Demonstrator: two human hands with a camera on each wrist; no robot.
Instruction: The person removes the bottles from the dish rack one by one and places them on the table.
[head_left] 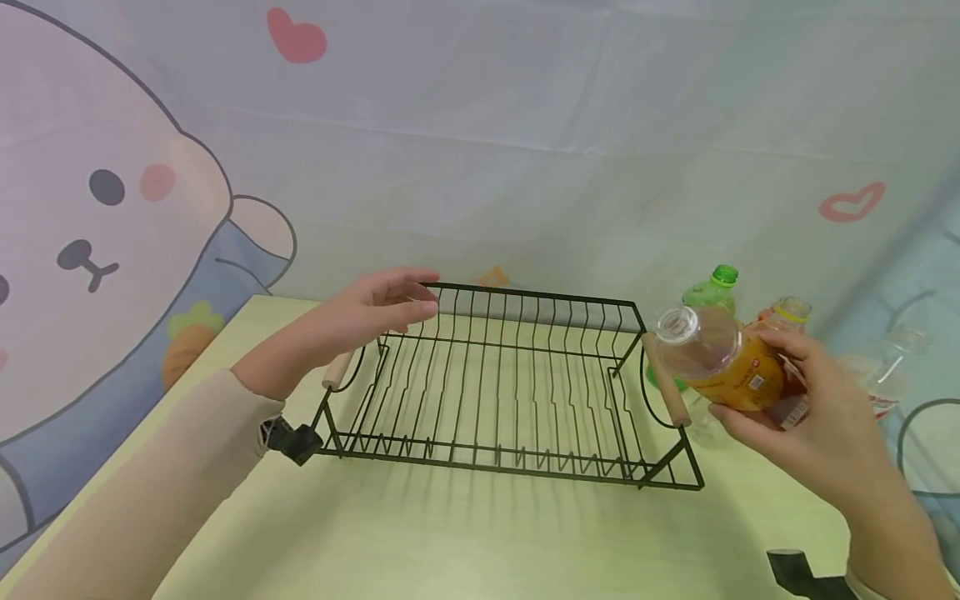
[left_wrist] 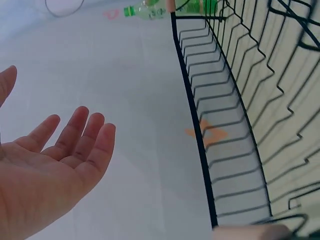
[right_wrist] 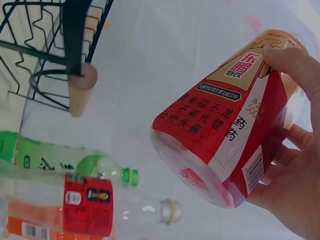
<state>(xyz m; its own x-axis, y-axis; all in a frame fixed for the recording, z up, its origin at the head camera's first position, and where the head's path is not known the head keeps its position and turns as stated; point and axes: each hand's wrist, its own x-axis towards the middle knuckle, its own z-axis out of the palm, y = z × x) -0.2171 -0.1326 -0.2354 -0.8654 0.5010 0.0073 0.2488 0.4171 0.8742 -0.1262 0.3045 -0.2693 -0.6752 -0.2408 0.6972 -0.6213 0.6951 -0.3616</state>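
Observation:
My right hand (head_left: 832,425) grips a clear plastic bottle (head_left: 738,371) by its yellow and red label, at the right end of a black wire dish rack (head_left: 495,470). The bottle is tilted, its capless mouth pointing left toward the rack. In the right wrist view the bottle's (right_wrist: 215,115) base faces the camera and the thumb lies along the label. My left hand (head_left: 375,310) hovers at the rack's left end, over a wooden handle (head_left: 339,369), holding nothing. Its fingers (left_wrist: 82,132) are spread and slightly bent in the left wrist view.
Right of the rack stand a green bottle (head_left: 712,293), a bottle with a yellow neck ring (head_left: 791,312) and a clear bottle (head_left: 892,367). A second wooden handle (head_left: 666,382) is on the rack's right end. A printed cloth (head_left: 480,167) hangs behind the pale table (head_left: 450,542).

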